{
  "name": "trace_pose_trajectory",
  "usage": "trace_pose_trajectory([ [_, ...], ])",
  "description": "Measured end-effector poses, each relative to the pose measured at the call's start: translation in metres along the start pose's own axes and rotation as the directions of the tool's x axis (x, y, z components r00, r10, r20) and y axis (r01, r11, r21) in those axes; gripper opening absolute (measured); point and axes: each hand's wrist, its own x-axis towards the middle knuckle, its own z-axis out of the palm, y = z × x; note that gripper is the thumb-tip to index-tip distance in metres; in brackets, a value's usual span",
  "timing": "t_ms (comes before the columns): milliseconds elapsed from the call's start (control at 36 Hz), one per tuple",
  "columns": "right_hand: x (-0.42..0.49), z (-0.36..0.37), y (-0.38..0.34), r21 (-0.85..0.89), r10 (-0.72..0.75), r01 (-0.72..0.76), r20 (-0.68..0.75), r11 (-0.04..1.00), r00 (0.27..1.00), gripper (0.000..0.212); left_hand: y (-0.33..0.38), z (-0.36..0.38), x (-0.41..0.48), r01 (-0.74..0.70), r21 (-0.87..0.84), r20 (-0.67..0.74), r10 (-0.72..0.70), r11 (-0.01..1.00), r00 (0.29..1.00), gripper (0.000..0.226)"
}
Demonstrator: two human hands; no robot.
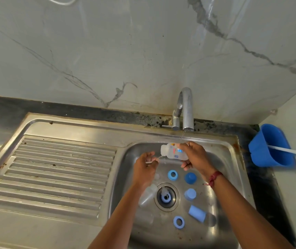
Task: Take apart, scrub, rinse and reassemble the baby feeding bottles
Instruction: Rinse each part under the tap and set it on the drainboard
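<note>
My right hand (194,155) grips a clear baby bottle (170,151) lying sideways under the tap (186,108), its open mouth pointing left and water trickling out. My left hand (146,166) is cupped just below that mouth with fingers curled; whether it holds something small I cannot tell. On the sink floor (224,198) lie two blue collar rings (172,175) (179,222), a dark blue cap (190,177), a pale blue cap (190,194), a capped bottle (200,215), a second clear bottle (147,195) and a ring with teat on the drain (165,195).
A ribbed steel draining board (57,173) lies to the left of the basin. A blue plastic tub (269,146) with a white handle sticking out stands on the dark counter at the right. The marble wall rises behind the tap.
</note>
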Motion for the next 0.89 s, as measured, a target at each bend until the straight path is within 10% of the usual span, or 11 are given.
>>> trace_pose_trajectory([
  [389, -0.002, -0.007, -0.030, -0.131, 0.317, -0.301, 0.124, 0.945, 0.940, 0.064, 0.021, -0.001, -0.008, 0.110, -0.414, 0.322, 0.033, 0.904, 0.946, 0.050],
  [556, -0.003, -0.010, -0.018, 0.077, -0.040, 0.032, 0.104, 0.996, 0.994, 0.019, 0.023, 0.006, -0.007, 0.245, -0.485, 0.341, -0.076, 0.840, 0.937, 0.029],
  [750, -0.001, -0.023, -0.010, -0.014, -0.248, 0.261, 0.257, 0.965, 0.934, 0.070, 0.031, 0.014, -0.004, 0.247, -0.377, 0.280, -0.144, 0.893, 0.949, 0.035],
  [889, 0.000, -0.023, -0.017, -0.057, -0.184, 0.195, 0.152, 0.979, 0.971, 0.040, 0.039, 0.011, -0.005, 0.234, -0.294, 0.274, -0.153, 0.927, 0.949, 0.043],
])
